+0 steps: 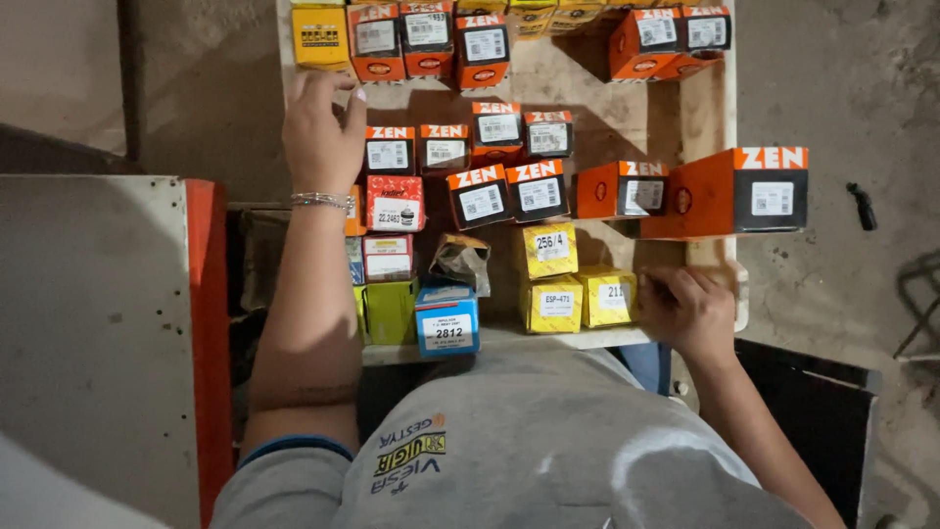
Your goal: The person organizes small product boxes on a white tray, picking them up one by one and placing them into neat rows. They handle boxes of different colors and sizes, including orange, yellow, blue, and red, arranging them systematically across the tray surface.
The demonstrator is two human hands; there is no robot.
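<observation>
Left hand [321, 127] rests loosely curled beside orange boxes; right hand [688, 312] touches one of three yellow boxes [610, 297] on the worktop [597, 108].

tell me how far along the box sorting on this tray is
Looks partly done. Most orange-and-black boxes stand in rows with labels up, and three yellow boxes are grouped near the front. In hand: the left hand rests at the far left by an orange box; the right hand touches a yellow box. Left: a crumpled box, mixed red, green and blue ones at left, and a big box overhanging the tray.
</observation>
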